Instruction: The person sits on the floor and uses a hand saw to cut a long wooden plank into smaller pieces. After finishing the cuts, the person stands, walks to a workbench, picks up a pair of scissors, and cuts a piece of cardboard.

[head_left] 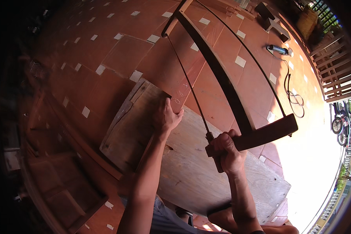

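My right hand (231,152) is wrapped around the handle end of a wooden frame saw (218,70). The saw tilts up and away to the far left, its thin blade (186,74) on the left side and a tension cord or rod on the right. My left hand (169,117) grips a reddish wooden plank (179,100) with pale hand-drawn marks, thumb on the right side; some fingers are hidden. Under the plank lies a worn greyish board (199,163). The blade passes over the plank in view; whether it touches cannot be made out.
An angle grinder (280,50) with a looped cable (289,87) lies on the tiled floor at the far right. Timber pieces (275,27) rest at the back. A slatted wooden piece (335,66) stands right. A wooden frame (60,191) lies near left. Bright sunlight covers the right floor.
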`<state>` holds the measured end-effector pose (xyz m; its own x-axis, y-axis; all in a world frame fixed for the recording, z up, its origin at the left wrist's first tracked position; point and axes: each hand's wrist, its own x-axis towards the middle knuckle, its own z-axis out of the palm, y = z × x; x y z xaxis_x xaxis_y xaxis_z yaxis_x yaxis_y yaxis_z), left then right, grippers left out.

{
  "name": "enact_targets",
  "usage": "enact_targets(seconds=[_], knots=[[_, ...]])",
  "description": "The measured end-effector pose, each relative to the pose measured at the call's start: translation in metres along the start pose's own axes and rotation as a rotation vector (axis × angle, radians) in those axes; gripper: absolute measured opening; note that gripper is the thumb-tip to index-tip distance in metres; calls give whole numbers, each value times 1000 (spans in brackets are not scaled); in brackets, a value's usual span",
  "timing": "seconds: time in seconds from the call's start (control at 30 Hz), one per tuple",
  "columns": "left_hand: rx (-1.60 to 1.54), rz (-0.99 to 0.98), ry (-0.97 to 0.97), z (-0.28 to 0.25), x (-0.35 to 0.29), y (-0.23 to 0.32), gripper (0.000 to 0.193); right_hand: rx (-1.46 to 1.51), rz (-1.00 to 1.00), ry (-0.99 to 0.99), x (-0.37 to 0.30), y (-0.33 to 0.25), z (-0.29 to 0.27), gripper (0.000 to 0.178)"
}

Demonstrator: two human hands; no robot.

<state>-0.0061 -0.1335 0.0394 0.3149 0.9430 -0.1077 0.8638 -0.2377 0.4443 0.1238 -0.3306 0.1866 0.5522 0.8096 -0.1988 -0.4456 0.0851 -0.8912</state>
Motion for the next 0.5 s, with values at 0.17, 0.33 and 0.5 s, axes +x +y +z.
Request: enact_targets(seconds=[0.17, 0.33, 0.5], knots=[[17, 22, 25, 13, 4, -9, 68, 135, -9, -125, -14, 33, -13, 31], [-13, 28, 17, 10, 5, -9, 65, 79, -18, -152, -22, 51, -15, 26], [-28, -1, -28, 0, 4, 0, 57, 144, 21, -166, -27, 56, -20, 24]])
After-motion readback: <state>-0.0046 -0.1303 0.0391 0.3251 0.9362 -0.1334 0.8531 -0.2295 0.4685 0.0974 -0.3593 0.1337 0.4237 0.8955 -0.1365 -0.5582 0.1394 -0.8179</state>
